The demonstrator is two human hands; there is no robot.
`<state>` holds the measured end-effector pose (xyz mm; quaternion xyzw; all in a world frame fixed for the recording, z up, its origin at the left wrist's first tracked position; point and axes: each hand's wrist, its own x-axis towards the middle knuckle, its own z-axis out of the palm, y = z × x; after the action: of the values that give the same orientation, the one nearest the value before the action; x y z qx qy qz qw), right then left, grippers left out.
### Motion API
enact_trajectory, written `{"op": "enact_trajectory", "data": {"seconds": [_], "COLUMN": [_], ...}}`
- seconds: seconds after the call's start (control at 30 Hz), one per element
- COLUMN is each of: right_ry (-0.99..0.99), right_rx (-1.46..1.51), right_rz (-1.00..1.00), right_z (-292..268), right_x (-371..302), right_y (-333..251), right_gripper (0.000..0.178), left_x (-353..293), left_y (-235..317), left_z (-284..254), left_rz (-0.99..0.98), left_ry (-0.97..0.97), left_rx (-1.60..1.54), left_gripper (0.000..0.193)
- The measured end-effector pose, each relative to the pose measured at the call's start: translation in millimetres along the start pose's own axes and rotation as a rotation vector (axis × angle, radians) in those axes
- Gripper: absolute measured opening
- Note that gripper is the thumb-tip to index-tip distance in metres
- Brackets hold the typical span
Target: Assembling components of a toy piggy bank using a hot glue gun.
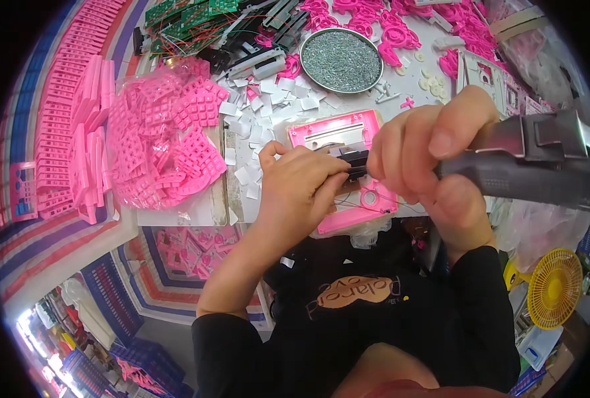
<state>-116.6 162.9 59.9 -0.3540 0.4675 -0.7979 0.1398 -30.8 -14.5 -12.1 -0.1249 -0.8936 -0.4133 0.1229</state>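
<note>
A pink plastic housing (351, 217) lies on the table in front of me, with thin dark wires and a round pink ring inside its near part. My left hand (295, 182) reaches across it, thumb and fingers closed on a small black plastic part (357, 164) over the housing. To the right, my right hand (434, 146) is wrapped around a dark grey electric screwdriver (533, 169) with a metal lever on its body. The screwdriver's tip is hidden behind my right fingers, close to the black part.
A round dish (382, 65) of small screws (341, 60) stands beyond the housing. White square pieces (268, 86) are scattered to its left, by a bag of pink keypads (169, 132). Green circuit boards (192, 23) and pink rings (398, 33) lie farther back. A yellow fan (555, 289) stands at lower right.
</note>
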Motion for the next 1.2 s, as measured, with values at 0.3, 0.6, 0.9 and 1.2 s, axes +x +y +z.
{"op": "enact_trajectory", "data": {"seconds": [0.3, 0.6, 0.9, 1.2], "right_ry": [-0.059, -0.010, -0.004, -0.259], "right_rx": [-0.015, -0.082, -0.104, -0.016], "right_rz": [0.017, -0.019, 0.056, -0.065], "right_z": [10, 0, 9, -9], "right_x": [3, -2, -7, 1], "right_y": [7, 36, 41, 49], "right_gripper": [0.036, 0.033, 0.033, 0.028], "left_x": [-2, -34, -37, -35], "left_y": [-7, -28, -33, -32], "left_z": [0, 17, 16, 14], "left_rz": [0.049, 0.089, 0.049, 0.067], "left_ry": [0.065, 0.161, 0.147, 0.146], "left_rx": [0.038, 0.363, 0.246, 0.222], "left_gripper": [0.024, 0.049, 0.051, 0.051]}}
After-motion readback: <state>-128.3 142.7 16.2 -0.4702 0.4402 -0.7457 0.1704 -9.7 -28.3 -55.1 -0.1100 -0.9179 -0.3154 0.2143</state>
